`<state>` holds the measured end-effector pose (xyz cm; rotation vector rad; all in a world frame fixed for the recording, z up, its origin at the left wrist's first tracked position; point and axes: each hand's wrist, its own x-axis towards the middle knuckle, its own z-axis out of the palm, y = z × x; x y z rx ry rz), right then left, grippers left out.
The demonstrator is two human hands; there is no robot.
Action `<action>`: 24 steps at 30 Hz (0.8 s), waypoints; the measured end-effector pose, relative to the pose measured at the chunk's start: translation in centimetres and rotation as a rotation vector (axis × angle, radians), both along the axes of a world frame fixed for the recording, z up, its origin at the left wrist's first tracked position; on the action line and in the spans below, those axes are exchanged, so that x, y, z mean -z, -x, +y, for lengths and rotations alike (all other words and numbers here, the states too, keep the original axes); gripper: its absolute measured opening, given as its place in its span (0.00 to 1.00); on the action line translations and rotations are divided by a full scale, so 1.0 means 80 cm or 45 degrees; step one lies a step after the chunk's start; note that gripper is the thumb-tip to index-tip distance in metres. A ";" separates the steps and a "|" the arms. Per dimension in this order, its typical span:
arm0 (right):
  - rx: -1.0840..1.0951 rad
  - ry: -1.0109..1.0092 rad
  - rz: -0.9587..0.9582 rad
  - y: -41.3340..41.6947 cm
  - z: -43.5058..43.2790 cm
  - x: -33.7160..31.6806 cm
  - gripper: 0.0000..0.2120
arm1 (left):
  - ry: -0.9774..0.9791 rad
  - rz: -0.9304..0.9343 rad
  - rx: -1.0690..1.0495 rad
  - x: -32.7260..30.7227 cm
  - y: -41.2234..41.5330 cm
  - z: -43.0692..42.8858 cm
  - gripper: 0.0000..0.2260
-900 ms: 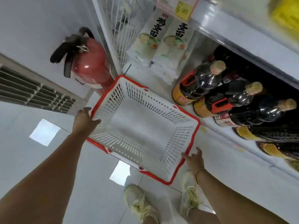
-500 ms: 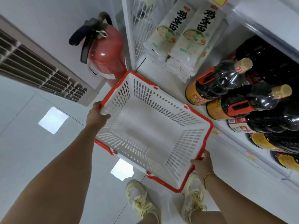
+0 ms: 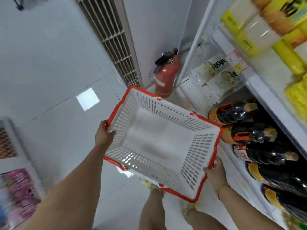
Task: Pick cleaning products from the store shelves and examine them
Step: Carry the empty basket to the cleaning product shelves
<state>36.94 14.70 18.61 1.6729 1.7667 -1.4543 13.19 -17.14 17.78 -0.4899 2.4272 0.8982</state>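
Observation:
A white slotted shopping basket [image 3: 196,163] with a red rim hangs in the air in front of me, with nothing inside it. My left hand [image 3: 103,134] grips the basket's left rim, fingers curled over the edge. My right hand [image 3: 215,171] grips the right rim near the front corner. A thin gold bracelet circles the right wrist. No cleaning product is in either hand.
Shelves on the right hold dark sauce bottles [image 3: 249,135], noodle packets [image 3: 214,75] and yellow packs [image 3: 245,35]. A red fire extinguisher [image 3: 166,75] stands in the corner beside a wall vent [image 3: 114,39]. A rack with pink packs [image 3: 20,188] stands at left. White tiled floor lies below.
Both hands closed on the basket's rim and lifted it off the floor. My view rose and swung left, so the upper shelf and the left rack came into sight.

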 end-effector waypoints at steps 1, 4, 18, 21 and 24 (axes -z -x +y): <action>-0.064 0.000 0.010 0.008 -0.004 -0.015 0.30 | 0.000 -0.003 -0.058 -0.014 -0.009 -0.016 0.23; -0.218 0.019 0.037 0.037 -0.022 -0.055 0.29 | -0.005 0.015 -0.203 -0.045 -0.032 -0.064 0.23; -0.696 0.103 0.167 0.246 -0.211 -0.141 0.27 | 0.021 0.045 -0.718 -0.170 -0.004 -0.308 0.25; -0.760 0.107 0.234 0.299 -0.249 -0.149 0.26 | 0.009 0.054 -0.801 -0.188 0.015 -0.349 0.24; -0.789 0.129 0.273 0.351 -0.282 -0.159 0.27 | -0.007 0.075 -0.886 -0.202 0.038 -0.382 0.24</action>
